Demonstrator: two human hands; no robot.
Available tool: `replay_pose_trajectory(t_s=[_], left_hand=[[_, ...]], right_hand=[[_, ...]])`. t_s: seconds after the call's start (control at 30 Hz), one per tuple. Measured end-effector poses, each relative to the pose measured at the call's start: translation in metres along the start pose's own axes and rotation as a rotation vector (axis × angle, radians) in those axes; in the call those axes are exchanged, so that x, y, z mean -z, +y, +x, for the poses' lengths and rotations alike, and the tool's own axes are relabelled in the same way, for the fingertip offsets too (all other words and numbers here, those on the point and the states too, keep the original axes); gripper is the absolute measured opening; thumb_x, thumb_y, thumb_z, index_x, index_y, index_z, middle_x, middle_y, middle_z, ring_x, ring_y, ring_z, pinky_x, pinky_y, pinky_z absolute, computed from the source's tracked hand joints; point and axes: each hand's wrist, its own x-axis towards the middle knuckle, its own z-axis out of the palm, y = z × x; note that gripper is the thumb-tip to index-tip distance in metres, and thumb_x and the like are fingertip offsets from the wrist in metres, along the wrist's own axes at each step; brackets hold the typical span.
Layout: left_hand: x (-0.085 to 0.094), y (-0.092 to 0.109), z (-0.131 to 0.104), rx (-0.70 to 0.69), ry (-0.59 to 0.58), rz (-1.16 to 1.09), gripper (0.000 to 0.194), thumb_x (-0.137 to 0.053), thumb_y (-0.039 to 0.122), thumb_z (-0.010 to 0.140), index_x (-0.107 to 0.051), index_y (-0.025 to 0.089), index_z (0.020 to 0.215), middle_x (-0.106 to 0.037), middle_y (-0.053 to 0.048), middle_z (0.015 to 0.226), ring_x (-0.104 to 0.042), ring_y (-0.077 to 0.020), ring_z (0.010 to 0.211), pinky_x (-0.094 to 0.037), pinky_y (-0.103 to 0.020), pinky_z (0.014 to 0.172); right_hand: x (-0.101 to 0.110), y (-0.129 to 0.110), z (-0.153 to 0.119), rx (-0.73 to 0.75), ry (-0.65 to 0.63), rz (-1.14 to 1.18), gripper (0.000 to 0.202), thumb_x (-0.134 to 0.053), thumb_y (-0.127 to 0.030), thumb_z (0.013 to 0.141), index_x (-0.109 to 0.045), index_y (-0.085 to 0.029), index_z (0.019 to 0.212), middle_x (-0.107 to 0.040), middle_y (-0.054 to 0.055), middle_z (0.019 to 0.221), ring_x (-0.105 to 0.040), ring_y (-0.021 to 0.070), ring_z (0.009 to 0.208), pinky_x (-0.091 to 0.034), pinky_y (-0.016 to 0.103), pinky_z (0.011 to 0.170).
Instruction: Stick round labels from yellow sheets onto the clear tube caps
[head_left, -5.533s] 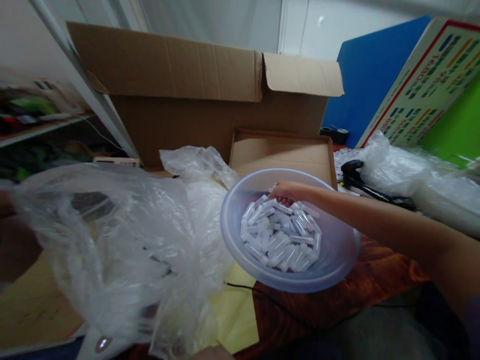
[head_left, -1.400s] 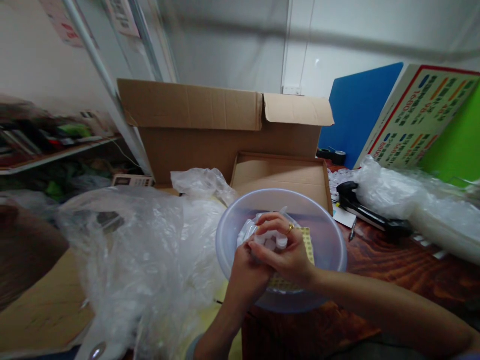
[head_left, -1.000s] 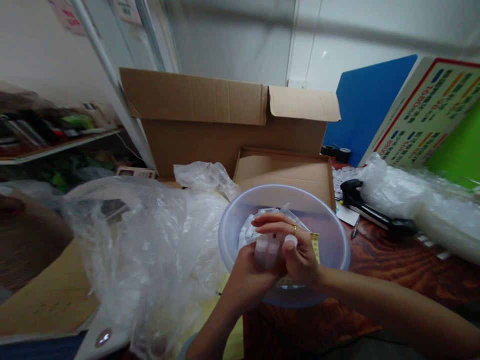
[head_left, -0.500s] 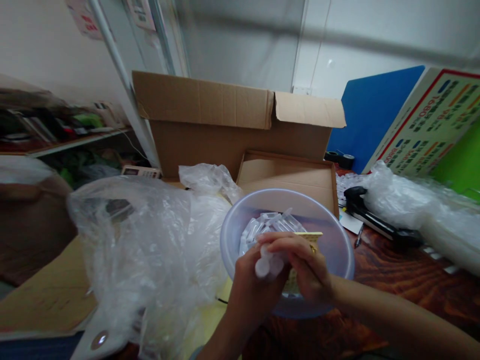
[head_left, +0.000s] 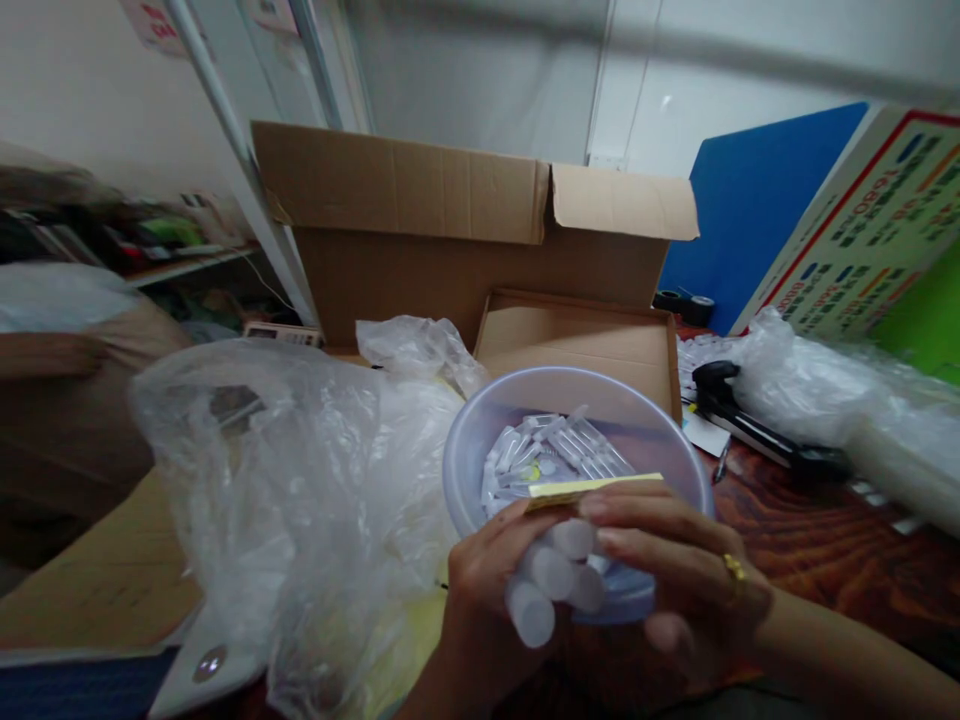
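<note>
Over the wood-grain tabletop [head_left: 780,540], the left hand [head_left: 484,585] curls round translucent tubes [head_left: 553,571] at the pale basin's [head_left: 664,440] near side, while the right hand [head_left: 694,550], loosely spread, touches the yellow card [head_left: 581,488], now tipped nearly edge-on, bringing card and tubes together.

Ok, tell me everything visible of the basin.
The round, bluish, translucent plastic basin has a rounded rim and sloping walls. It stands upright on the reddish wood-grain table, in front of the shallow brown cardboard tray. Clear plastic tubes lie heaped inside. The left hand and right hand partly hide its near side; contact is unclear.
</note>
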Motion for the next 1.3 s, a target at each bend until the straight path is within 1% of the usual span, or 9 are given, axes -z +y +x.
replay_pose_trajectory(t_s=[0.07, 0.13, 0.33, 0.5, 0.67, 0.8, 0.93, 1.1, 1.3], left_hand=[[0.002, 0.001, -0.003, 0.001, 0.001, 0.047, 0.034, -0.067, 0.008, 0.076, -0.064, 0.018, 0.108, -0.072, -0.007, 0.106, -0.07, -0.0179, 0.095, -0.057, -0.024, 0.083], [0.002, 0.003, -0.006, -0.013, -0.01, 0.057, 0.036, -0.068, 0.008, 0.077, -0.064, 0.019, 0.111, -0.071, -0.007, 0.109, -0.07, -0.018, 0.096, -0.057, -0.024, 0.084], [0.003, 0.019, -0.008, 0.021, -0.09, 0.02, 0.047, -0.069, 0.01, 0.077, -0.061, 0.022, 0.122, -0.068, -0.008, 0.118, -0.069, -0.02, 0.099, -0.059, -0.024, 0.082], [0.007, 0.029, -0.002, 0.2, -0.152, -0.113, 0.027, -0.064, 0.017, 0.077, -0.073, 0.027, 0.101, -0.072, -0.003, 0.095, -0.07, -0.0212, 0.085, -0.061, -0.026, 0.066], [0.009, 0.033, -0.004, 0.239, -0.141, -0.143, 0.036, -0.063, 0.019, 0.079, -0.071, 0.031, 0.112, -0.071, -0.002, 0.106, -0.07, -0.023, 0.092, -0.062, -0.028, 0.072], [0.01, 0.034, -0.009, 0.241, -0.159, -0.146, 0.039, -0.057, 0.018, 0.085, -0.068, 0.031, 0.119, -0.071, -0.003, 0.112, -0.07, -0.0245, 0.099, -0.062, -0.032, 0.08], [0.01, 0.032, -0.012, 0.22, -0.185, -0.156, 0.041, -0.062, 0.02, 0.082, -0.067, 0.031, 0.121, -0.071, -0.003, 0.111, -0.069, -0.0255, 0.1, -0.062, -0.032, 0.081], [0.008, 0.031, -0.015, 0.183, -0.212, -0.17, 0.042, -0.066, 0.02, 0.081, -0.064, 0.027, 0.122, -0.07, -0.004, 0.112, -0.07, -0.0214, 0.094, -0.061, -0.025, 0.078], [0.008, 0.038, -0.014, 0.113, -0.232, -0.058, 0.039, -0.065, 0.008, 0.079, -0.061, 0.022, 0.115, -0.068, -0.005, 0.108, -0.068, -0.0178, 0.095, -0.057, -0.021, 0.082]], right_hand=[[0.008, -0.004, 0.012, -0.06, 0.073, -0.088, 0.017, -0.059, -0.015, 0.09, -0.062, -0.018, 0.106, -0.067, 0.006, 0.095, -0.064, 0.0162, 0.092, -0.053, 0.031, 0.084], [0.015, -0.007, 0.026, -0.133, 0.011, -0.123, 0.013, -0.064, -0.008, 0.086, -0.063, -0.018, 0.095, -0.066, 0.003, 0.087, -0.061, 0.0137, 0.085, -0.05, 0.028, 0.079], [0.031, -0.006, 0.049, -0.172, -0.278, -0.051, 0.002, -0.065, -0.018, 0.089, -0.064, -0.019, 0.09, -0.067, 0.0, 0.085, -0.062, 0.0128, 0.085, -0.046, 0.028, 0.078], [0.034, -0.003, 0.046, -0.04, -0.42, -0.087, 0.011, -0.059, -0.016, 0.094, -0.067, -0.023, 0.096, -0.068, 0.0, 0.095, -0.062, 0.0122, 0.086, -0.043, 0.03, 0.083], [0.031, -0.008, 0.034, 0.06, -0.355, -0.232, 0.018, -0.055, -0.025, 0.097, -0.065, -0.021, 0.111, -0.071, 0.001, 0.106, -0.061, 0.0155, 0.1, -0.039, 0.034, 0.093], [0.028, -0.013, 0.028, 0.083, -0.288, -0.339, 0.019, -0.05, -0.024, 0.1, -0.066, -0.021, 0.109, -0.072, -0.002, 0.106, -0.06, 0.0167, 0.104, -0.033, 0.037, 0.097], [0.028, -0.012, 0.03, 0.034, -0.318, -0.282, 0.017, -0.051, -0.029, 0.099, -0.065, -0.022, 0.107, -0.072, -0.002, 0.104, -0.062, 0.0168, 0.101, -0.034, 0.038, 0.094], [0.032, -0.009, 0.041, -0.036, -0.468, -0.173, 0.015, -0.054, -0.017, 0.096, -0.068, -0.021, 0.097, -0.071, -0.001, 0.097, -0.06, 0.016, 0.094, -0.035, 0.037, 0.089], [0.037, -0.003, 0.062, 0.015, -0.697, -0.106, 0.012, -0.061, -0.014, 0.091, -0.067, -0.018, 0.082, -0.069, -0.001, 0.091, -0.059, 0.0154, 0.093, -0.033, 0.036, 0.091]])
